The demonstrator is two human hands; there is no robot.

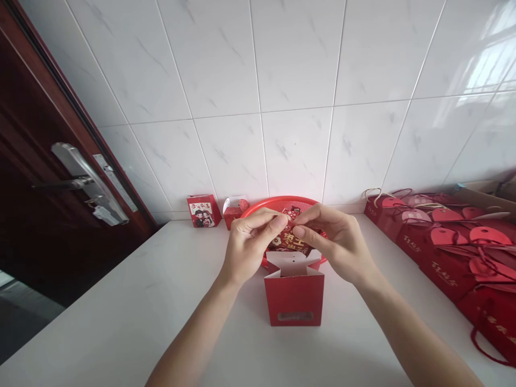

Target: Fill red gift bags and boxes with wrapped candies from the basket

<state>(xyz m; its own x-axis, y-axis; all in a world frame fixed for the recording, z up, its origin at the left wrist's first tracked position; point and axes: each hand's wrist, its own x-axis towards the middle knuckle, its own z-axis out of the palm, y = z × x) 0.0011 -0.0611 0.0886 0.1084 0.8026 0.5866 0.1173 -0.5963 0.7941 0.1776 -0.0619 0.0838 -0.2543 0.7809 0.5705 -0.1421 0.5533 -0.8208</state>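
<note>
My left hand point(252, 239) and my right hand point(332, 236) come together above a red gift box, fingertips pinched. Whatever sits between them is small, perhaps a bit of red, and I cannot make it out. The red gift box point(294, 301) stands upright on the counter with its top flaps open and a small window low on its front. Behind it is a red plastic basket point(278, 203) with wrapped candies point(291, 242), partly covered by my hands.
Two small red boxes stand by the wall: a printed box point(202, 211) and a box with a curved white flap point(234, 210). Many red gift bags point(443, 247) with cord handles line the right side of the white counter point(169, 317). A dark wooden door point(44, 123) is at left.
</note>
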